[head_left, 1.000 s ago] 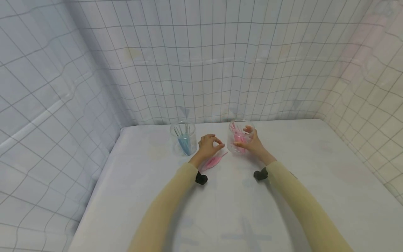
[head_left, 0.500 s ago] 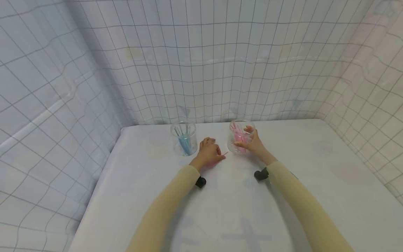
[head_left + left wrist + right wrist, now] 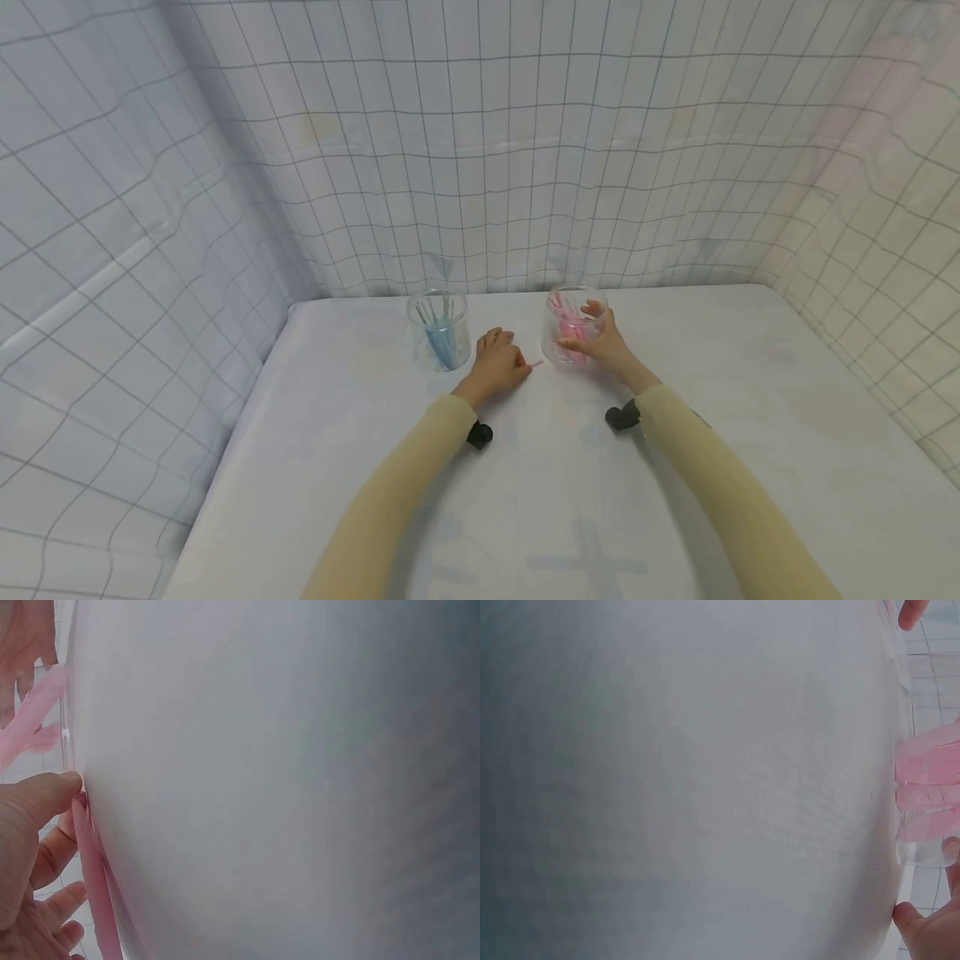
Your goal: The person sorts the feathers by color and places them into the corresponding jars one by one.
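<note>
My left hand point(image 3: 497, 363) is low over the white table, with thumb and forefinger pinching the thin end of a pink feather point(image 3: 96, 892). In the head view the hand covers most of that feather and only its pale pink tip shows toward the right jar. My right hand point(image 3: 611, 348) spreads thumb and fingers around the side of a clear jar point(image 3: 551, 340). Several pink feathers point(image 3: 930, 796) stand inside this jar, leaning with their thin stems upward.
Left of my left hand stands a second clear jar point(image 3: 417, 340) with several blue feathers point(image 3: 442, 343) in it. The white table point(image 3: 360, 467) ends at a grid-patterned cloth point(image 3: 495, 167) behind both jars.
My left hand has come down over the pink feather on the table, and its thumb and forefinger have closed on it. My right hand has stayed at the jar.
</note>
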`<state>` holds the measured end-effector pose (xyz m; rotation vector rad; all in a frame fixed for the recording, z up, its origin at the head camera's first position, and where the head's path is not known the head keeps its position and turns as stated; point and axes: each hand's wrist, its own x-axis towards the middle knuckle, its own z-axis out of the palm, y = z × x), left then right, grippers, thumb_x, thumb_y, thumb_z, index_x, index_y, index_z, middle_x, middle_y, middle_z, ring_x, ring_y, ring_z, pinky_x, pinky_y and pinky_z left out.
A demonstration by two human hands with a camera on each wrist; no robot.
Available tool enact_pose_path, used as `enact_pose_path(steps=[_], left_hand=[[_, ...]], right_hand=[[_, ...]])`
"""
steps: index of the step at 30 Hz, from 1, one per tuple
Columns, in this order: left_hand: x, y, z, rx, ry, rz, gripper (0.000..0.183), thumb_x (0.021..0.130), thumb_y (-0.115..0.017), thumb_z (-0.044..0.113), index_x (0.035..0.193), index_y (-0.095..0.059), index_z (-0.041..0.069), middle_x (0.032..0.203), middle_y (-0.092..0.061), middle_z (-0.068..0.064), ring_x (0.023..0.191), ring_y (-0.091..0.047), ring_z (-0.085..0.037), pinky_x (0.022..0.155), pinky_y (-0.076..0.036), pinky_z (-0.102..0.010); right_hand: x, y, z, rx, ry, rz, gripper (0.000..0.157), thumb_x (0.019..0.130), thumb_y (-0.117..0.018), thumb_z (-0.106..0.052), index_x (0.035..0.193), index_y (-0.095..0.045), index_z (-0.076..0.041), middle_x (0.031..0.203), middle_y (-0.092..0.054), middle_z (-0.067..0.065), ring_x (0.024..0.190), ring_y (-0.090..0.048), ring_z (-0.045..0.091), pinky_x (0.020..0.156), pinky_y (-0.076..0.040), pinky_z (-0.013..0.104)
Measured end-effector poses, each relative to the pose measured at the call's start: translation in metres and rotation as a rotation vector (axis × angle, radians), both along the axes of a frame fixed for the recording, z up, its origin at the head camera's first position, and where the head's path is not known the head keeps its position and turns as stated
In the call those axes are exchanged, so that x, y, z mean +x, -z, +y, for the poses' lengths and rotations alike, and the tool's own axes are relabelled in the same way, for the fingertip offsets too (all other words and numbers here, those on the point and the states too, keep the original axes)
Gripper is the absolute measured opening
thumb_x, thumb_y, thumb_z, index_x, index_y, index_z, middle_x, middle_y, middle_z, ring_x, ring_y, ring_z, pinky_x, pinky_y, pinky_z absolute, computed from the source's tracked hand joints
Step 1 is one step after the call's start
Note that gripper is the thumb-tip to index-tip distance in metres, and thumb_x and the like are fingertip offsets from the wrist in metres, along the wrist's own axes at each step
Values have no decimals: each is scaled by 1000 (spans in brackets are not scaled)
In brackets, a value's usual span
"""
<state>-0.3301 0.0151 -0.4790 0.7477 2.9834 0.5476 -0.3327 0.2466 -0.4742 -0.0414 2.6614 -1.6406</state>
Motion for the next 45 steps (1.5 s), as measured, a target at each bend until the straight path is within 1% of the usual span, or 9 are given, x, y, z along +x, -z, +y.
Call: enact_pose_path(steps=[10,13,17,25,29,33,37,41,45], left_hand=[[-1,2,-4,147,-65,-60,24,93,-61,34,90,-71,12,140,-44,-12,135,-18,-34,106,-9,-51],[-1,1,-4,196,-92,-53,26,94,-59,34,92,-70,11,141,-42,-12,135,-18,-33,106,-9,-49],[-2,-6,-3,281,-125,-25,26,94,-59,33,94,-70,9,142,-41,-12,135,-18,-33,106,-10,-48],[-10,-24,9,466,-109,69,26,95,-56,30,93,-66,6,137,-46,-11,131,-24,-33,104,-14,-50],[-12,-36,17,538,-106,91,25,98,-51,28,98,-62,5,136,-46,-11,130,-25,-33,104,-15,-50],[-13,-52,27,644,-82,95,26,101,-43,25,105,-55,3,138,-45,-12,129,-27,-33,103,-15,-49],[-14,-69,39,763,-76,69,30,104,-36,28,111,-50,2,138,-46,-9,131,-26,-31,102,-17,-47],[-13,-84,52,944,-80,-26,34,105,-33,33,118,-47,5,140,-44,-5,133,-22,-25,104,-14,-48],[-13,-91,62,1114,-78,-106,33,104,-34,37,117,-46,9,141,-42,-2,132,-23,-20,105,-17,-49]], right_hand=[[2,-2,-1,-10,-3,8,101,73,-80,-46,146,-14,-21,151,-23,4,139,-16,35,106,-18,58],[1,-2,-1,-7,-1,6,101,74,-79,-46,146,-14,-21,151,-23,4,139,-16,35,106,-19,59],[0,-1,-1,-11,3,10,101,73,-80,-47,146,-14,-21,151,-24,4,138,-18,34,106,-20,58],[1,-2,-2,-7,7,24,102,73,-80,-46,146,-14,-18,151,-25,6,137,-19,34,106,-20,57],[3,-3,-2,-22,-3,31,99,75,-80,-42,146,-15,-17,151,-26,7,137,-19,35,106,-20,56],[2,-3,-2,-45,-8,41,98,76,-80,-38,146,-15,-15,150,-27,8,137,-20,35,106,-20,56],[1,-2,-2,-43,-1,33,98,76,-80,-38,145,-15,-16,150,-27,8,136,-20,34,106,-20,56],[4,-6,-2,-67,-19,38,97,77,-80,-35,144,-15,-13,150,-26,10,135,-21,34,107,-19,55],[4,-5,-2,-99,-32,57,96,76,-81,-32,143,-15,-11,149,-26,11,135,-22,33,107,-19,54]])
